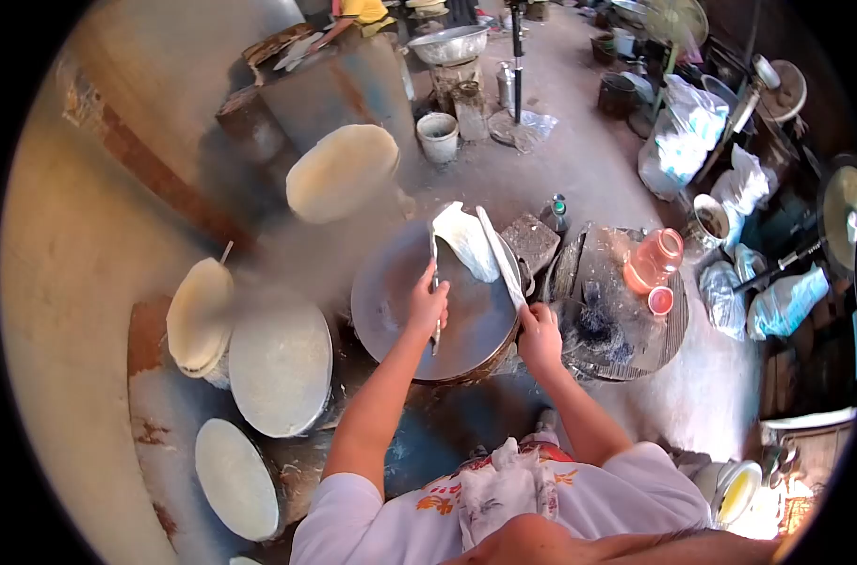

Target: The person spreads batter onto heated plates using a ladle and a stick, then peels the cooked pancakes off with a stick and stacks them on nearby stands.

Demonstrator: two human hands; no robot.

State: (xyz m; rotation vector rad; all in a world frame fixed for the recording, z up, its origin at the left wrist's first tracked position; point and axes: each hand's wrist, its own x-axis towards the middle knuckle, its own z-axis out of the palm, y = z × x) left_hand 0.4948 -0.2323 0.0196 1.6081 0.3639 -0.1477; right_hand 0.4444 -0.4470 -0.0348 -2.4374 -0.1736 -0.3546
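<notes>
My L hand [428, 307] is narrow, fingers wrapped round a thin tool [436, 340] that runs toward 12 o'clock. My R hand [540, 341] grips the near end of a flat pale stick [498, 250] pointing to abt 11. B/w the two tools, over the far half of the big round pan [480, 325], is the thin white sheet [464, 243]: approx 1 o'clock from L hand, 11 from R hand, near both but apart from my R fingers. Can't tell if its lower edge touches the pan.

Rel. to pan ctr: round wooden block [638, 341] at 3 w/ red plastic jug [653, 261] + small red cup [661, 300] on top; green-capped bottle [557, 218] at 2; pale round stack [344, 174] at 11; another stack [199, 316] at 9; large pale disc [281, 371] at 8.
</notes>
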